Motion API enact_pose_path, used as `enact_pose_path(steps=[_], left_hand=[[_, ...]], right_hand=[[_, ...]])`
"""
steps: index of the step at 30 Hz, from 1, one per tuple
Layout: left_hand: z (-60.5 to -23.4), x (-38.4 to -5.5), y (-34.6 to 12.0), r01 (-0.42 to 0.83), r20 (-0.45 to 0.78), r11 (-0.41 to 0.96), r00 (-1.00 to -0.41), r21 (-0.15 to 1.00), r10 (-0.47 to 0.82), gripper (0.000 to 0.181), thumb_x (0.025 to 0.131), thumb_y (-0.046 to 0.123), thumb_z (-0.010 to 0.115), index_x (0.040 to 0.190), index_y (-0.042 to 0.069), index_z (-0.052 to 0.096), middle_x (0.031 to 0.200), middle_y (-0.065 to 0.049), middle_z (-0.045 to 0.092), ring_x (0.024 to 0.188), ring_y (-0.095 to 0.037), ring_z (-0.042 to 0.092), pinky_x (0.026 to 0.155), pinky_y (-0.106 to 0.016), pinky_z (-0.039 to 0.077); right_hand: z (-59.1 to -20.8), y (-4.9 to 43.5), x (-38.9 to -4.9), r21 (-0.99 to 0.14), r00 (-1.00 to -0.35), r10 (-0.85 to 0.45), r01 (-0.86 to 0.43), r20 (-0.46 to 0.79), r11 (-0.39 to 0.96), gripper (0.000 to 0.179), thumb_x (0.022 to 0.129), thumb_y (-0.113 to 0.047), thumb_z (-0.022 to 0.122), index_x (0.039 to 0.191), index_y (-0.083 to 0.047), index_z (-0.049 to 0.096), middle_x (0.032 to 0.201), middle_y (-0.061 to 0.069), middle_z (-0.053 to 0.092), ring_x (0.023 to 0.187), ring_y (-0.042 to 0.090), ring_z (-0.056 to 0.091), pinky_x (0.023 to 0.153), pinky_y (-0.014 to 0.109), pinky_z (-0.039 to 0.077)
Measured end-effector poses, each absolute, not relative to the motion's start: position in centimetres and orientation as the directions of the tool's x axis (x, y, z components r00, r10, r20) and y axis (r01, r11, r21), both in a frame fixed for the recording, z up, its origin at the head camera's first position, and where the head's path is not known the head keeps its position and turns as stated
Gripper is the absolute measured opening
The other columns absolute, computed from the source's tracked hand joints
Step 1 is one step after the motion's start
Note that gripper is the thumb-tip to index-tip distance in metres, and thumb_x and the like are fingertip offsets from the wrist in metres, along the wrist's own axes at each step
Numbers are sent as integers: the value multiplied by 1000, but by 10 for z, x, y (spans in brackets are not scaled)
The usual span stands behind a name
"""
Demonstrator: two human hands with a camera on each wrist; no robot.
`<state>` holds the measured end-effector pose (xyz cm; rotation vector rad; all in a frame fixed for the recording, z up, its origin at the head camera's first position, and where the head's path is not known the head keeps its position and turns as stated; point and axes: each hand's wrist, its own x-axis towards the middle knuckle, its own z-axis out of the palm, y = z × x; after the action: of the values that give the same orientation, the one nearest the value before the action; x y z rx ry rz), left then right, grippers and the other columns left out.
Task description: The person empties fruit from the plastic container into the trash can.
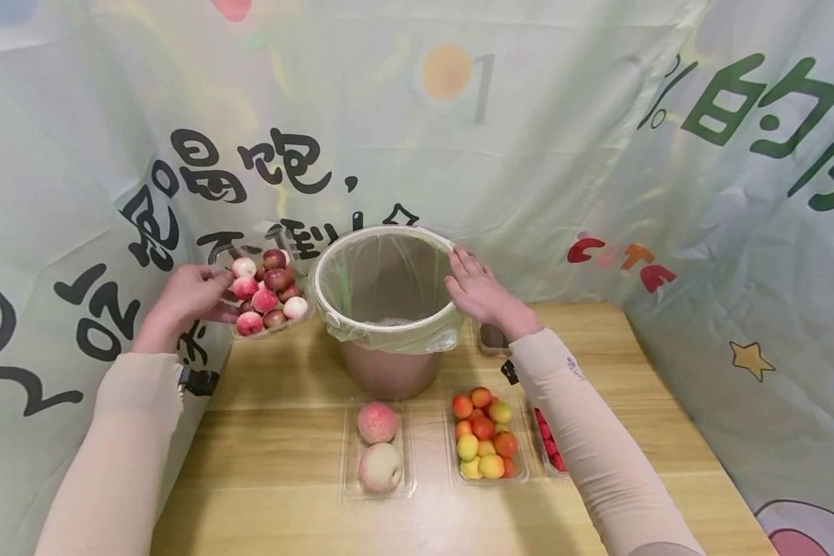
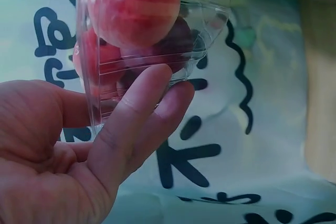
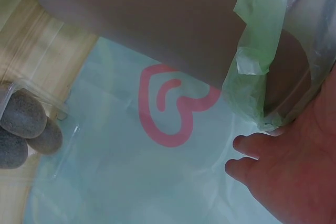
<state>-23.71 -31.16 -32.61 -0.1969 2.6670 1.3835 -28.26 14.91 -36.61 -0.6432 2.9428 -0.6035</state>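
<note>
My left hand (image 1: 189,297) grips the left side of a clear plastic box (image 2: 94,106) of small red, dark red and whitish plum-like fruits (image 1: 264,299). The box is held up off the table, tilted, just left of a pinkish-brown trash bin (image 1: 392,372). In the left wrist view the thumb lies behind the box wall and two fingers (image 2: 134,103) in front. A pale green bag (image 1: 427,338) lines the bin and folds over its white rim. My right hand (image 1: 485,293) rests on the rim's right side with its fingers extended, holding nothing.
In front of the bin, a box holds two peaches (image 1: 380,467), and another holds orange and yellow apricot-like fruits (image 1: 483,427). My right forearm partly covers red fruits (image 1: 547,440). Brown oval fruits (image 3: 23,114) sit boxed right of the bin. A printed cloth (image 1: 528,177) hangs around the table.
</note>
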Motion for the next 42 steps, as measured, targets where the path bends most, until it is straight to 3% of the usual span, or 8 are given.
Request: enact_pose_path(steps=[2,7,20,26,32,37,42], left_hand=[[-320,-242,-308,-173,-173,580,-983,796,-57,42,112,24,39,126,-13,54,123,-34,64,71,-10,76,71,-32,67],[-302,-254,-298,-175,-174,618,-983,767,-62,47,111,26,42,133,-13,55,118,-27,67,71,-13,77,74,-36,67],[-276,-272,-271,-123,-152,595,-988,794,-1,36,107,20,46,109,-12,62,84,-8,72,62,-13,76,66,-30,66],[-276,-282,-244,-99,-113,574,-994,813,-11,40,108,19,46,121,-16,60,96,-18,70,59,-13,74,63,-30,65],[-284,-292,-217,-60,-25,524,-997,850,-73,31,105,18,48,108,-9,61,91,-14,60,51,-7,67,55,-25,62],[-290,-298,-200,-5,71,585,-992,811,-107,28,102,19,49,95,-4,63,83,-11,59,46,-2,61,52,-19,57],[-293,-299,-185,0,74,590,-992,808,-101,26,102,18,47,99,-2,62,88,-18,64,44,-4,63,51,-19,57]], right_hand=[[-366,149,-282,-391,-910,-414,-385,12,836,70,111,-39,20,168,0,4,178,20,-2,165,41,3,133,61,5],[-366,150,-283,-393,-909,-416,-387,13,834,71,111,-39,19,168,0,4,177,20,-2,165,41,3,133,62,5],[-366,150,-281,-393,-911,-413,-383,10,836,70,111,-38,18,168,0,5,178,20,-2,165,41,3,133,61,5],[-366,148,-281,-401,-910,-414,-378,-5,834,71,111,-40,19,168,-1,4,178,17,-4,165,39,1,133,60,5],[-367,148,-280,-405,-910,-414,-379,1,832,70,111,-39,19,168,-1,5,178,18,-2,165,39,1,133,61,5],[-368,149,-282,-402,-912,-411,-379,7,834,70,111,-39,18,168,-1,5,178,18,-2,165,39,1,133,61,5],[-368,149,-282,-403,-912,-409,-378,9,833,71,110,-39,18,168,-1,5,178,18,-2,165,39,2,133,61,5]])
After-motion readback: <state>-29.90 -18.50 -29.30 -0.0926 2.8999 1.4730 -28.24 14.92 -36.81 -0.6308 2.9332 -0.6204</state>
